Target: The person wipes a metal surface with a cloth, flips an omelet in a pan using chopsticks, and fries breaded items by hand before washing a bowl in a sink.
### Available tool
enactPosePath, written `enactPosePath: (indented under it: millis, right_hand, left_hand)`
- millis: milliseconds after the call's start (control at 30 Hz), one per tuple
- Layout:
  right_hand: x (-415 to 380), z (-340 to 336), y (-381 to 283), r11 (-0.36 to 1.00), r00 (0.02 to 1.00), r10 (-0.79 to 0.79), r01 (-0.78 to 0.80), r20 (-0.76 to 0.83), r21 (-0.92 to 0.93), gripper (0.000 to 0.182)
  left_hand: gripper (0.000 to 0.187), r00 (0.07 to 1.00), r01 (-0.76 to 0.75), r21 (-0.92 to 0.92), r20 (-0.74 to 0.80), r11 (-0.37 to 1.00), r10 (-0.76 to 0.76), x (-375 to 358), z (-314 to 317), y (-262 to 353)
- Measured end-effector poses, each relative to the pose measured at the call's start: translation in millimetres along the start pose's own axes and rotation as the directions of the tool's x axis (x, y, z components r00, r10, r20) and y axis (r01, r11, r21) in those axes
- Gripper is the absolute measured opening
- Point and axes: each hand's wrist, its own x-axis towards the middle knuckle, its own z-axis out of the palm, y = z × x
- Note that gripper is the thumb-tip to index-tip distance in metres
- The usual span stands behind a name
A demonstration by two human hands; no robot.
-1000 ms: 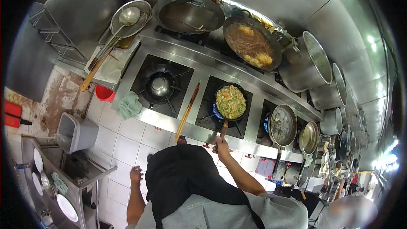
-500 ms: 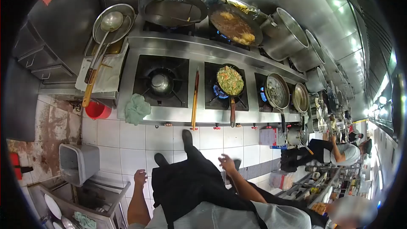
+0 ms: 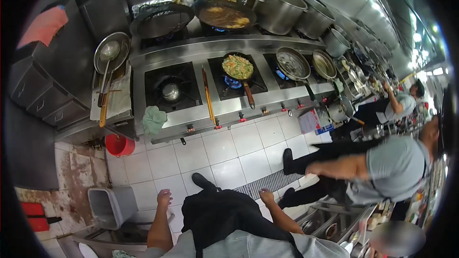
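My left hand (image 3: 164, 198) hangs low over the floor to the left of my dark apron, empty, with its fingers loosely bent and apart. On the apron's other side, my right hand (image 3: 266, 196) is likewise empty and loosely open. Neither touches anything. Ahead, the stove (image 3: 158, 127) carries a small frying pan (image 3: 250, 96) of chopped vegetables and what looks like egg over a blue flame. Wooden sticks (image 3: 208, 98) lie left of that pan, and a green cloth (image 3: 154, 120) rests on the front left corner.
Behind stand a dark wok (image 3: 160, 23), an oil-filled wok (image 3: 221, 17) with food, and tall pots (image 3: 281, 12). A grey bin (image 3: 112, 208) and red bucket (image 3: 119, 146) are at left. A co-worker (image 3: 399, 169) is close at right; another person (image 3: 404, 104) stands beyond.
The view has shifted and turned, so the stove appears tilted and farther up. The nearby co-worker now shows at right with an arm stretched forward. Both my hands remain empty.
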Motion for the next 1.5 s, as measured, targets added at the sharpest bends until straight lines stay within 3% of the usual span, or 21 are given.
enactPosePath:
  millis: [100,167,200,267,300,367,400,433,500,567,700,767,800,867,933,1000,1100,1167,1200,1400,1500]
  right_hand:
    - [-7.0,17.2,25.8,0.997,0.999,-0.037,0.038,-0.007,0.063,0.039]
    - [-25.2,24.0,47.1,0.993,0.995,-0.096,0.097,-0.018,0.07,0.039]
    - [-34.1,27.2,56.6,0.984,0.986,-0.16,0.163,-0.039,0.067,0.04]
    - [-56.5,37.2,91.4,0.975,0.992,-0.115,0.121,-0.042,0.185,0.039]
    - [-70.9,40.0,111.8,0.985,0.995,-0.095,0.096,-0.015,0.144,0.038]
    - [-106.3,44.7,159.0,0.99,0.996,-0.016,0.004,0.083,0.144,0.036]
    - [-118.2,59.2,196.0,0.999,1.0,-0.001,0.0,0.019,0.047,0.033]
    - [-96.4,112.3,301.6,0.904,0.912,-0.41,0.403,-0.024,-0.142,0.028]
    - [-137.6,99.9,347.5,0.845,0.893,-0.364,0.437,0.266,-0.309,0.023]
    - [-167.3,96.5,388.3,0.9,0.897,-0.256,0.357,0.359,-0.25,0.014]
    - [-198.2,97.1,418.5,0.89,0.899,-0.166,0.313,0.404,-0.33,0.017]
    - [-195.3,100.5,411.8,0.978,0.913,0.2,-0.163,0.357,-0.13,0.02]
    - [-191.8,101.3,406.4,0.979,0.919,0.196,-0.167,0.342,-0.113,0.02]
    - [-184.2,102.1,389.4,0.987,0.962,-0.093,0.123,0.258,-0.104,0.021]
    - [-187.3,86.4,335.3,0.994,0.986,-0.112,0.114,0.12,-0.003,0.025]
    - [-166.5,97.3,318.5,0.952,0.952,-0.305,0.306,0.016,-0.012,0.028]
    - [-199.2,80.8,264.1,0.962,0.981,-0.16,0.18,-0.109,0.206,0.032]
    - [-232.9,67.4,239.3,0.932,0.94,-0.284,0.317,-0.188,0.177,0.034]
    - [-245.9,68.1,241.0,0.932,0.939,-0.287,0.32,-0.19,0.171,0.034]
    - [-312.9,112.4,307.2,0.977,0.973,-0.21,0.213,-0.096,0.023,0.035]
    - [-367.8,131.0,360.9,0.989,0.993,-0.043,0.058,0.111,-0.135,0.041]
  left_hand:
    - [0.024,0.992,-0.127,-0.032,-0.017,0.991,0.126,-15.2,-0.9,11.5]
    - [0.018,0.928,-0.366,0.108,-0.027,0.924,0.371,-39.0,-8.1,3.5]
    - [0.018,0.926,-0.369,0.117,-0.036,0.922,0.376,-49.9,-14.9,-9.6]
    - [0.014,0.729,-0.611,0.423,-0.027,0.669,0.684,-75.1,-31.3,-37.6]
    - [0.014,0.732,-0.602,0.435,-0.033,0.67,0.68,-90.2,-38.6,-54.8]
    - [0.012,0.733,-0.424,0.724,-0.078,0.544,0.675,-141.4,-55.4,-83.5]
    - [0.012,0.742,-0.405,0.731,-0.089,0.549,0.665,-167.6,-60.4,-97.7]
    - [0.013,0.709,-0.336,0.816,-0.11,0.471,0.697,-192.4,-63.0,-109.9]
    - [0.014,0.653,-0.256,0.882,-0.143,0.395,0.744,-213.4,-72.8,-127.6]
    - [0.013,0.532,-0.45,0.848,0.001,0.282,0.847,-218.1,-81.7,-147.3]
    - [0.013,0.361,-0.453,0.869,-0.025,0.199,0.932,-258.3,-76.3,-158.1]
    - [0.014,0.334,-0.373,0.894,-0.122,0.25,0.935,-266.4,-75.9,-170.4]
    - [0.014,0.316,-0.388,0.891,-0.112,0.236,0.942,-269.0,-75.1,-175.2]
    - [0.016,0.376,-0.268,0.878,-0.285,0.397,0.882,-275.8,-75.0,-184.0]
    - [0.019,0.371,-0.256,0.887,-0.276,0.384,0.887,-284.4,-71.8,-186.2]
    - [0.022,0.37,-0.242,0.898,-0.263,0.366,0.891,-287.7,-76.3,-189.1]
    - [0.031,0.346,-0.239,0.848,-0.381,0.473,0.858,-287.6,-83.3,-200.8]
    - [0.036,0.508,-0.212,0.787,-0.417,0.579,0.753,-282.1,-93.8,-209.8]
    - [0.036,0.51,-0.215,0.783,-0.419,0.584,0.751,-279.5,-95.1,-212.9]
    - [0.033,0.558,-0.131,0.827,-0.395,0.547,0.73,-272.8,-95.3,-205.5]
    - [0.031,0.583,-0.153,0.824,-0.37,0.545,0.723,-271.7,-98.5,-210.2]
